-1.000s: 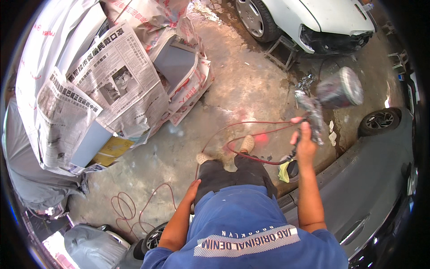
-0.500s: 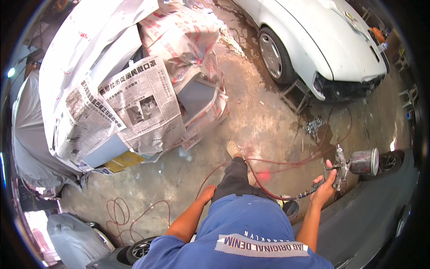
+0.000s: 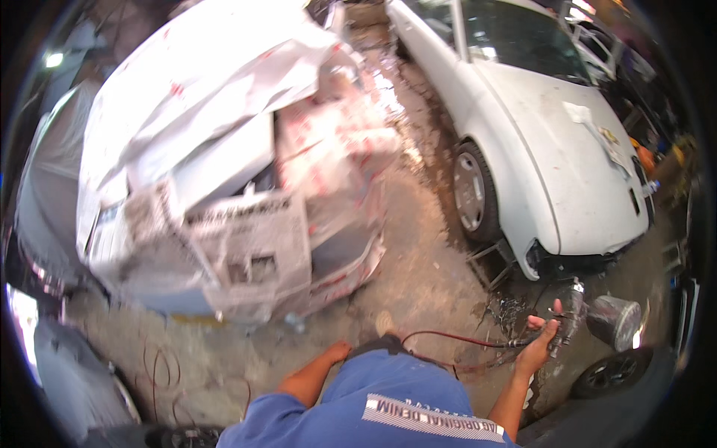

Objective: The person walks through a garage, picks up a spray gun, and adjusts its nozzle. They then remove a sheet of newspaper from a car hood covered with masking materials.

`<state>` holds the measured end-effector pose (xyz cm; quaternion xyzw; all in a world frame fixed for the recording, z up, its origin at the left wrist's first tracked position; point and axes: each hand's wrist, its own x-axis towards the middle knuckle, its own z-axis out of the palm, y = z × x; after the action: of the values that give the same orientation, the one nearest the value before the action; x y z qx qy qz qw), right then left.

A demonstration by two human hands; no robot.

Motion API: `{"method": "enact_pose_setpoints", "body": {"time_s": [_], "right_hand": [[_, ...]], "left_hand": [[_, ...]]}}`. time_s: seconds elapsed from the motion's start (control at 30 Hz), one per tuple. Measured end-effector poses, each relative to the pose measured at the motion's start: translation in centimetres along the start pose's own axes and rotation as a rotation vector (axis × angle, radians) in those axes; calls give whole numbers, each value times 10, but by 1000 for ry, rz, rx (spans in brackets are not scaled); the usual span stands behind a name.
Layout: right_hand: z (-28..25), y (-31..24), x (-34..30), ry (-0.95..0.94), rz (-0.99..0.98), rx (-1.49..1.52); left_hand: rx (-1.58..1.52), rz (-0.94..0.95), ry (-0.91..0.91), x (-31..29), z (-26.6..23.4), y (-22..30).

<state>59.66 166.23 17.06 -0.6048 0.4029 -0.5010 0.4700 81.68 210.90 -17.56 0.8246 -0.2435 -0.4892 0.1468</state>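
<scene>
My right hand [image 3: 535, 351] is closed around the handle of a metal paint spray gun [image 3: 573, 317], with one finger sticking up beside it. The gun's round cup [image 3: 615, 321] points out to the right. From its handle a dark red air hose [image 3: 455, 337] runs left past my legs. My left hand [image 3: 337, 351] hangs low against my dark trousers, and its fingers are too hidden to read. Ahead on the left stands a vehicle wrapped in white plastic sheeting [image 3: 209, 82] and newspaper [image 3: 258, 231], blurred here.
A white car [image 3: 538, 149] without its front bumper stands ahead on the right, a small metal stand [image 3: 489, 265] by its wheel. Grey covers [image 3: 75, 373] drape vehicles at the left. Hose loops [image 3: 160, 373] lie on the concrete floor [image 3: 418, 254]. A dark wheel [image 3: 612, 371] is at lower right.
The view has tilted up, so the wrapped vehicle and the white car sit lower and more of the white car shows. The spray gun remains in my right hand, now lower in the picture.
</scene>
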Motion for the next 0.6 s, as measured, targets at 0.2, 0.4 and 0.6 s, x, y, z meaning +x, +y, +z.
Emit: {"method": "enact_pose_setpoints", "body": {"time_s": [0.2, 0.4, 0.6], "right_hand": [[36, 13, 30, -37, 7, 33], [16, 49, 62, -49, 144, 166], [-52, 67, 157, 11, 163, 156]], "left_hand": [[-601, -268, 111, 66, -72, 51], [-634, -250, 2, 114, -97, 91], [-429, -215, -109, 132, -56, 200]]}}
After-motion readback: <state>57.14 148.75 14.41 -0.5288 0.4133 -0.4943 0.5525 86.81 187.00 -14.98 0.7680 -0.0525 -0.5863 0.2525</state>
